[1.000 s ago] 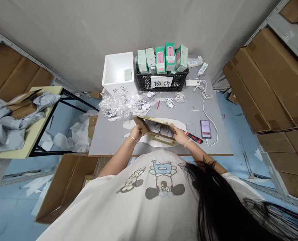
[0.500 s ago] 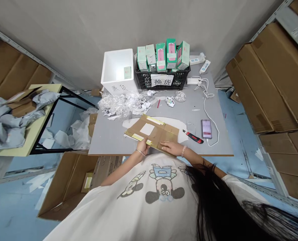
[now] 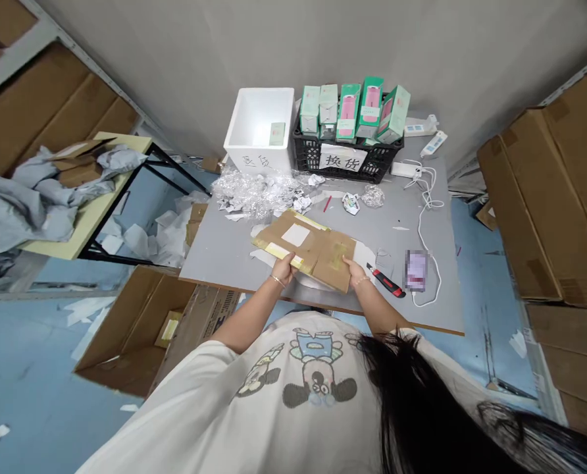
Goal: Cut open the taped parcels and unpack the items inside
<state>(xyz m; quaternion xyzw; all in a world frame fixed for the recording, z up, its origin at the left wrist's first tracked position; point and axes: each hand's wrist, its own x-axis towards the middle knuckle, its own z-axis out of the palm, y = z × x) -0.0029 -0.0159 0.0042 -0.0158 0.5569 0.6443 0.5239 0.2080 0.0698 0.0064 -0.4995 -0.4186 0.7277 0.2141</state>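
A flattened cardboard box (image 3: pixel 323 253) with yellowish tape and a white label is held at the front of the grey table (image 3: pixel 214 253). My left hand (image 3: pixel 284 268) grips its near left edge, thumb on top. At the right end, my right hand (image 3: pixel 355 271) is closed on the edge, also with the thumb on top. White paper shows beneath the cardboard. Just right of my right hand lies a red and black utility knife (image 3: pixel 386 282). A phone (image 3: pixel 416 270) on a white cable rests farther right.
At the back stand a white foam box (image 3: pixel 258 125) and a black crate (image 3: pixel 350 158) of green boxes. Bubble wrap and crumpled paper (image 3: pixel 254 194) lie before them. An open carton (image 3: pixel 126 329) is on the floor at left. Grey parcels (image 3: pixel 31 197) cover a side table.
My right hand has gone from lying flat on the cardboard to gripping its right end. The flap there now lies opened out. The camera view has turned slightly left.
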